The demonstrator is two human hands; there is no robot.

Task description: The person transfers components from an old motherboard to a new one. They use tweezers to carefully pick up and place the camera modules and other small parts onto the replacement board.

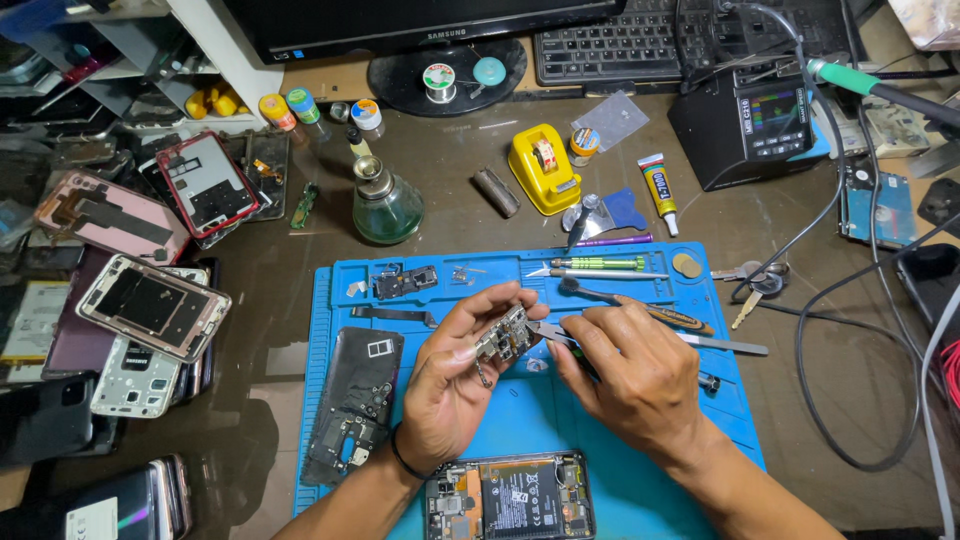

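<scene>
While the left hand [450, 385] is pinching the small silver-grey phone circuit board [503, 335] mid-frame above the blue silicone mat [620, 500], the right hand [630, 375] is clamping slim metal tweezers [548, 331] against it; steadying both wrists would likely help.

Bare forearms, dark band [405, 463] on left wrist

mat [600, 420]: blue, matt, rubbery
tweezers [548, 331]: bare metal, shiny
bottle [386, 208]: green glass, glossy
dispenser [543, 170]: yellow glossy plastic
</scene>
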